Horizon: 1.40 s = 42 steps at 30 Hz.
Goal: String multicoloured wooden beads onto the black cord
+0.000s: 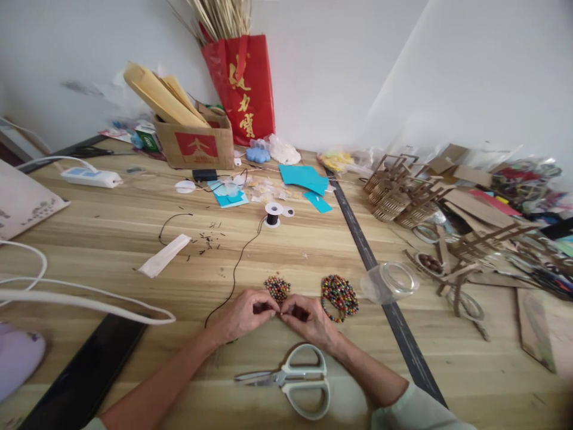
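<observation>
Left hand and right hand: brought together, both pinched on a tiny item, too small to be identified | loose beads: heaped just beyond | judged light, hard, roll-prone; best gripped 1 by 1, across sides

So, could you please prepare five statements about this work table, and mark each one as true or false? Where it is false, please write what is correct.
1. The left hand and right hand come together beside the pile of loose beads. True.
2. The scissors are held in the right hand. False: they lie on the table, blades pointing left.
3. The spool of black cord stands upright. True.
4. The clear plastic jar is left of the coiled bead strands. False: it is to their right.
5. Dry stalks stick out of the red bag. True.
</observation>
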{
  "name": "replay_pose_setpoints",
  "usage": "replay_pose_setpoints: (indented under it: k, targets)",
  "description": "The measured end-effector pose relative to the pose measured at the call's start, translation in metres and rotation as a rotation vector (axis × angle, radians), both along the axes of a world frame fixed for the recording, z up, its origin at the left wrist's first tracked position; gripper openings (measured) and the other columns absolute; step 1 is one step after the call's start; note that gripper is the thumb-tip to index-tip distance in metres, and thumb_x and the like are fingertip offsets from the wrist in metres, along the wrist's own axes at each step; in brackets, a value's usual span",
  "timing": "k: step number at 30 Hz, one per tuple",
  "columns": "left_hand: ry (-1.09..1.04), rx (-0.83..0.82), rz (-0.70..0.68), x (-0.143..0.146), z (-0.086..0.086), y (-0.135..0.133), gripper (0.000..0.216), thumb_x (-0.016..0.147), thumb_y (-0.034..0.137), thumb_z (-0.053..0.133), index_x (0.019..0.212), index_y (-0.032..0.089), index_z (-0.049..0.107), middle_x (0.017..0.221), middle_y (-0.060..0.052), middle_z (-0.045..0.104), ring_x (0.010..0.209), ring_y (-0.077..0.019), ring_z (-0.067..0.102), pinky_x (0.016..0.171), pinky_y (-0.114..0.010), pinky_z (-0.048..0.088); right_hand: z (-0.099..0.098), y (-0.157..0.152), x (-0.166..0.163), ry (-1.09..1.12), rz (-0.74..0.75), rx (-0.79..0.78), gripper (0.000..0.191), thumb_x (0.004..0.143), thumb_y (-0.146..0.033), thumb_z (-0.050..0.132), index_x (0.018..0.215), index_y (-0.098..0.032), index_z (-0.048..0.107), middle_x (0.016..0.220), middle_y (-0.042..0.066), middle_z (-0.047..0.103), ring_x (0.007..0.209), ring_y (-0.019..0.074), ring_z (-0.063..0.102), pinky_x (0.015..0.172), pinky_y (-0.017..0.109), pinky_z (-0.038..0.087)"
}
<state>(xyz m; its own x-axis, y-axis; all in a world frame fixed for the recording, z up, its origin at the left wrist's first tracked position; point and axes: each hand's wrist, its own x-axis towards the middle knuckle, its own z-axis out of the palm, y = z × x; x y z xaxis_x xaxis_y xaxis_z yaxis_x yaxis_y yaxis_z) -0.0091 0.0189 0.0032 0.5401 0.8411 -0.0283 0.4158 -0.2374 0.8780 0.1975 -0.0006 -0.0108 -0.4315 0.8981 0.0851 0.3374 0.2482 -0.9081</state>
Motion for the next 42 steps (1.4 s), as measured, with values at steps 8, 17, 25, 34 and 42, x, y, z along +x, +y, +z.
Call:
replay_pose_setpoints:
  k: [8,17,25,34,42]
  targets:
    - [-0.004,-0.136,0.059,0.0013,0.0053,-0.0004,0.010,0.078,0.022,0.064,0.081,0.014,0.070,0.080,-0.004,0.071,0.073,-0.0169,0.062,0.069,-0.025,0.047,0.0046,0.0000,0.0000,-0.021,0.005,0.016,0.014,0.085,-0.027,0.062,0.082,-0.016,0.068,0.070,0.001,0.064,0.058,0.0104,0.053,0.053,0.019,0.042]
    - [-0.004,-0.135,0.051,0.0020,0.0055,-0.0006,0.008,0.077,0.021,0.064,0.076,0.015,0.070,0.075,-0.003,0.069,0.069,-0.0153,0.059,0.066,-0.024,0.045,0.0026,0.0004,0.0001,0.016,0.005,-0.003,0.014,0.084,-0.028,0.064,0.079,-0.015,0.067,0.066,0.000,0.063,0.054,0.0091,0.050,0.052,0.018,0.040]
    - [0.044,-0.108,0.041,0.0025,0.0081,-0.0019,0.008,0.075,0.021,0.063,0.075,0.016,0.069,0.074,-0.002,0.067,0.067,-0.0143,0.057,0.064,-0.023,0.043,0.0038,0.0010,0.0013,0.016,0.011,0.022,0.017,0.087,-0.030,0.063,0.081,-0.015,0.069,0.072,0.002,0.067,0.060,0.0110,0.055,0.055,0.020,0.042]
    - [0.047,-0.108,0.043,0.0036,0.0092,-0.0022,0.008,0.076,0.020,0.062,0.074,0.016,0.069,0.073,-0.001,0.066,0.066,-0.0138,0.056,0.062,-0.022,0.043,0.0022,0.0006,0.0001,0.018,0.002,0.032,0.019,0.087,-0.033,0.063,0.082,-0.016,0.070,0.071,0.002,0.067,0.057,0.0106,0.054,0.053,0.020,0.042]
    - [0.040,-0.113,0.038,0.0034,0.0096,-0.0018,0.007,0.075,0.019,0.063,0.074,0.016,0.069,0.075,-0.001,0.067,0.066,-0.0137,0.056,0.063,-0.023,0.044,0.0012,0.0012,0.0014,0.032,0.015,0.041,0.023,0.088,-0.036,0.063,0.079,-0.015,0.069,0.070,0.002,0.066,0.059,0.0119,0.055,0.056,0.021,0.043]
